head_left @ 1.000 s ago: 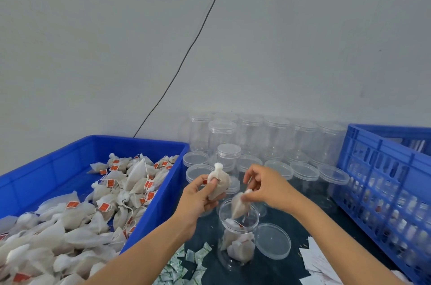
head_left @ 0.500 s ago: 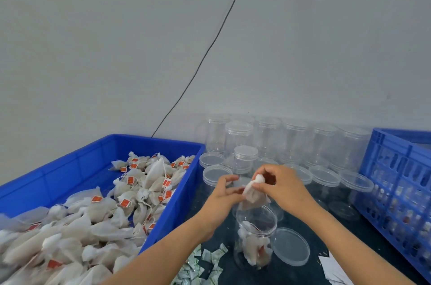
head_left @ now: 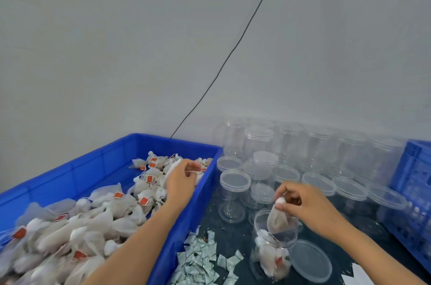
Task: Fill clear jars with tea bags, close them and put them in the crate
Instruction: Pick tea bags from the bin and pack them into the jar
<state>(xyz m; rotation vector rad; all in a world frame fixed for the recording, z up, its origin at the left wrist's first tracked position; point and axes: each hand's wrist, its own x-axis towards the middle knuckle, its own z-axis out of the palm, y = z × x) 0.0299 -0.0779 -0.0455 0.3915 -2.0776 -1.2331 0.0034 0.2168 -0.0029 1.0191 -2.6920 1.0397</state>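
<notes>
Clear jar (head_left: 275, 245) open; our R hand (head_left: 305, 207) pinches a bag (head_left: 277, 220) at its mouth, L hand (head_left: 180, 179) fingers curled on bags in the bin (head_left: 105, 163).

right hand (head_left: 310, 209) pinching tea bag (head_left: 277, 220) over open jar (head_left: 272, 247)

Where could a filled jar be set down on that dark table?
Barely anywhere: one bare strip lies between the blue bin, the open jar and the sachets. Behind, empty jars crowd to the crate.
</notes>
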